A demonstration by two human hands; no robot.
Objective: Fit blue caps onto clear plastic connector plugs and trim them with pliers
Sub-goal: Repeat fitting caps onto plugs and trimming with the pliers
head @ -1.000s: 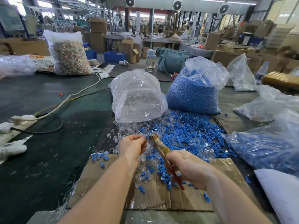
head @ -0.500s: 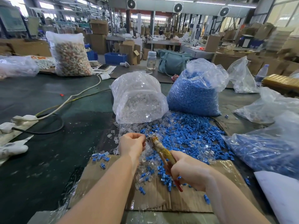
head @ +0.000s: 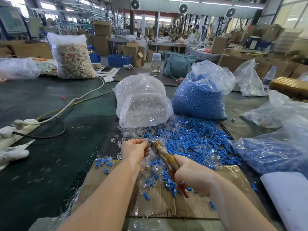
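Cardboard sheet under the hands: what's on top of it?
Loose blue caps and clear plugs lie scattered on the cardboard sheet; both forearms hide part of it.

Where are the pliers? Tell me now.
In the head view, the pliers sit low and centre, gripped by the right hand, nose meeting the left hand above the cardboard.

Dark green surface (head: 50,164) bearing a flattened cardboard sheet (head: 166,202), a bag of clear plugs (head: 143,104), a bag of blue caps (head: 200,99), loose mixed parts (head: 188,139), and a white power strip (head: 25,122).
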